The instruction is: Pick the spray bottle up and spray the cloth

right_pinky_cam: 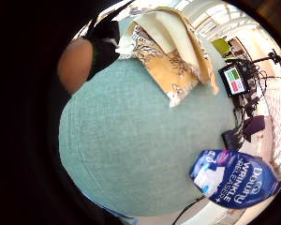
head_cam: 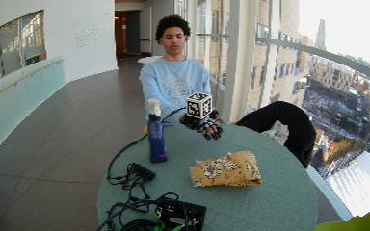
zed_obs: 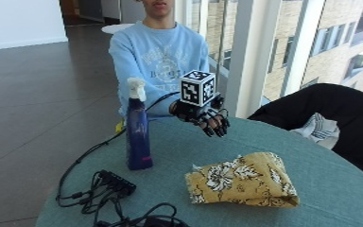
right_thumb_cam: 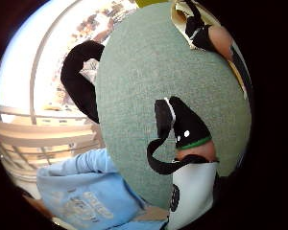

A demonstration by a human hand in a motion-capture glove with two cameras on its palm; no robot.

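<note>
Round green table (zed_obs: 332, 184): cable tangle (zed_obs: 106, 189) near spray bottle (zed_obs: 137, 127); folded cloth (zed_obs: 244, 182); gloved right hand (zed_obs: 206, 118) above, fingers relaxed, empty.

One spray bottle (zed_obs: 137, 131), one folded patterned cloth (zed_obs: 244, 180), one gloved hand (zed_obs: 208, 119), one black jacket (zed_obs: 329, 113) and one tangle of black cables (zed_obs: 109, 194) are counted around one round green bench (zed_obs: 332, 189).

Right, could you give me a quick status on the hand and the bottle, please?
Right hand open, raised over the table, holding nothing. Spray bottle upright, untouched. Folded cloth lies flat nearby. Nothing between hand and bottle.
</note>
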